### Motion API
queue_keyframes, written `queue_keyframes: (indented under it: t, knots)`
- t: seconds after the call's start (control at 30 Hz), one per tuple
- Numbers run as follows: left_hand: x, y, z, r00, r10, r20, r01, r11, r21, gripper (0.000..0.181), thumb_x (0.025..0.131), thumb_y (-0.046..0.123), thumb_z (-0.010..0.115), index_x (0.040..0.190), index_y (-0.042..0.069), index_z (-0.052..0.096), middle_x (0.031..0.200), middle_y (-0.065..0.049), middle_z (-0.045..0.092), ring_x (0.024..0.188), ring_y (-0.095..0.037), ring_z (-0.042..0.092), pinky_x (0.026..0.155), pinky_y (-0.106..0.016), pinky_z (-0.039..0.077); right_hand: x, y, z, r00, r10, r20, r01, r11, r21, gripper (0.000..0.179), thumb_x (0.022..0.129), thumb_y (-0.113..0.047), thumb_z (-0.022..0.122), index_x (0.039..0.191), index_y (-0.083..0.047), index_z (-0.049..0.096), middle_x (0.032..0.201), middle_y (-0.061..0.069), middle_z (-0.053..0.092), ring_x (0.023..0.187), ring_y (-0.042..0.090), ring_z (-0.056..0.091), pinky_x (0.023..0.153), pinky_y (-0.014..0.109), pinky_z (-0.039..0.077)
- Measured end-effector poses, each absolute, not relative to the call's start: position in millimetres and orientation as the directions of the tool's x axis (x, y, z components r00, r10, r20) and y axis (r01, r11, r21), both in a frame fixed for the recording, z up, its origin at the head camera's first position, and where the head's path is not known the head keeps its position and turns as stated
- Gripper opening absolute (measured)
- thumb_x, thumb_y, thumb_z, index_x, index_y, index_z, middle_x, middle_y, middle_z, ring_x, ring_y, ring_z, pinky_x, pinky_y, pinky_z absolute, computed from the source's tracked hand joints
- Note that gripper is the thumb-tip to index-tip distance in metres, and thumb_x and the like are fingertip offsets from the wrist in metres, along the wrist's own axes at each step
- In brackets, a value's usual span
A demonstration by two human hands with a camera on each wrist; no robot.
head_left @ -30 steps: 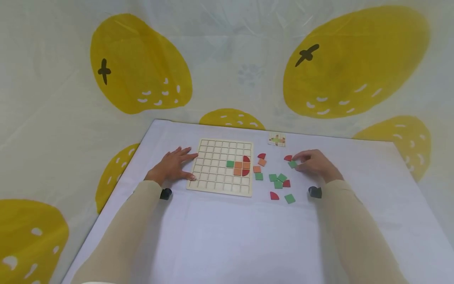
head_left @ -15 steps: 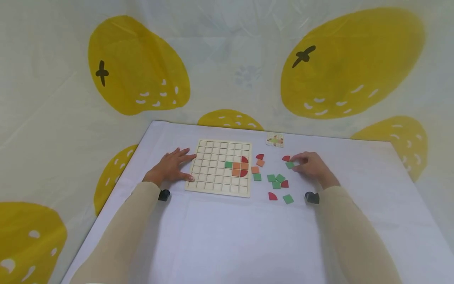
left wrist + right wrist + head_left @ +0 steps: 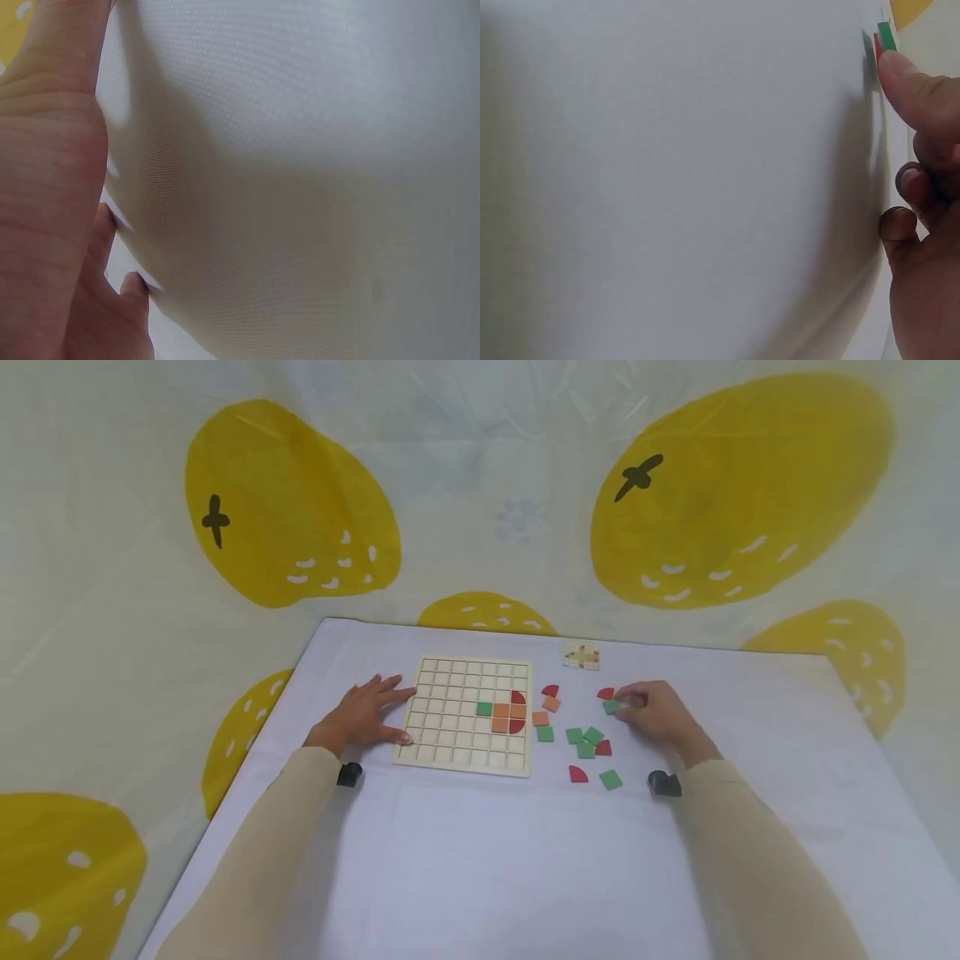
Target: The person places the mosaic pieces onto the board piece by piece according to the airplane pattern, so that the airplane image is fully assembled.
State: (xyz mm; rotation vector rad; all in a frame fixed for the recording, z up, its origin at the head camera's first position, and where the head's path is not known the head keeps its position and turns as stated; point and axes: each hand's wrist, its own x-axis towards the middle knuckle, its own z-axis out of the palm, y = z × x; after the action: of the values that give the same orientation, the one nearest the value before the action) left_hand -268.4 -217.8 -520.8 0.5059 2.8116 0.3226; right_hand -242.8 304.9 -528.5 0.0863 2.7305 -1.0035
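R hand [image 3: 656, 717] has thumb + forefinger narrow, pinching 1 green tile [image 3: 611, 707] approx. midway between the bench's [image 3: 480, 860] left & right edges, a bit to the right, nearer the far edge than the near one, which is out of view; can't tell if it's fully off the surface. L hand [image 3: 360, 714] has fingers spread wide, nothing gripped, thumb + a fingertip at the left rim of the grid board [image 3: 450, 758], which lies toward the bench's far-left corner. Tile's prob. light, thin, stiff (wood?), maybe a bit slick, not very fragile; best hold = opp. edges, faces free. Board looks flat & rigid, prob. light enough to slide if nudged; steady it by the rim. Counts: 1 board; on it 1 placed green square [image 3: 483, 708], 3 placed orange squares [image 3: 500, 725], 2 placed red quarter-rounds [image 3: 517, 727], all toward its right rim. Loose, right of board: 5 loose green tiles [image 3: 586, 750] (excl. the one in hand), 2 loose orange tiles [image 3: 540, 718], 4 loose red quarter-rounds [image 3: 577, 775], 1 of those just beside the pinched tile. Also 1 pattern card [image 3: 581, 655], near the bench's far edge; its print's too small to read exactly.
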Motion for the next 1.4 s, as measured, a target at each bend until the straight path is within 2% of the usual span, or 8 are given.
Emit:
queue_keyframes:
  t: [0.27,0.73,0.87,0.93,1.07,1.4]
  knots:
    - [-267,-218,-519,-0.905,0.363,-0.223,0.304,0.917,0.259,0.104,0.074,0.070,0.082,0.162,0.039,0.036,0.177,-0.003,0.020,0.164,-0.040,0.009,0.130,-0.068,0.011,-241,288,-521,-0.971,-0.029,-0.236,0.135,0.750,-0.648,0.042,0.099,-0.023,0.069,0.138,-0.009,0.066,0.150,0.022,0.052,0.141,0.043,0.041,0.112,0.061,0.050]
    - [-267,-216,-520,-0.905,0.350,-0.242,0.286,0.921,0.264,0.103,0.074,0.070,0.082,0.162,0.040,0.035,0.177,-0.002,0.019,0.165,-0.039,0.008,0.131,-0.067,0.010,-244,270,-525,-0.968,-0.085,-0.237,0.098,0.739,-0.666,0.039,0.100,-0.023,0.069,0.136,-0.009,0.067,0.146,0.019,0.060,0.139,0.039,0.048,0.115,0.060,0.047]
    - [-268,-216,-518,-0.905,0.347,-0.246,0.283,0.923,0.260,0.103,0.075,0.068,0.082,0.162,0.040,0.035,0.177,-0.002,0.018,0.165,-0.038,0.007,0.131,-0.065,0.010,-244,265,-525,-0.968,-0.093,-0.235,0.091,0.739,-0.667,0.036,0.100,-0.022,0.067,0.135,-0.011,0.068,0.145,0.017,0.059,0.133,0.036,0.050,0.108,0.055,0.053]
    - [-268,-216,-518,-0.905,0.348,-0.243,0.286,0.924,0.255,0.103,0.075,0.068,0.082,0.162,0.040,0.035,0.177,-0.002,0.018,0.165,-0.039,0.008,0.131,-0.066,0.010,-244,262,-524,-0.967,-0.095,-0.237,0.091,0.739,-0.668,0.036,0.100,-0.023,0.068,0.134,-0.012,0.069,0.139,0.016,0.061,0.125,0.033,0.052,0.098,0.047,0.057]
    - [-267,-216,-517,-0.905,0.348,-0.243,0.288,0.924,0.251,0.104,0.075,0.068,0.082,0.162,0.039,0.035,0.177,-0.003,0.018,0.165,-0.040,0.008,0.130,-0.067,0.010,-245,256,-524,-0.963,-0.091,-0.253,0.106,0.735,-0.669,0.036,0.099,-0.025,0.070,0.133,-0.014,0.070,0.126,0.013,0.065,0.111,0.029,0.058,0.084,0.033,0.055]
    - [-268,-217,-518,-0.906,0.351,-0.235,0.289,0.920,0.264,0.103,0.074,0.069,0.082,0.162,0.040,0.036,0.177,-0.003,0.019,0.165,-0.039,0.008,0.130,-0.068,0.009,-242,239,-522,-0.964,-0.098,-0.248,0.101,0.727,-0.679,0.037,0.097,-0.024,0.073,0.133,-0.015,0.070,0.124,0.011,0.065,0.109,0.027,0.058,0.076,0.028,0.056]
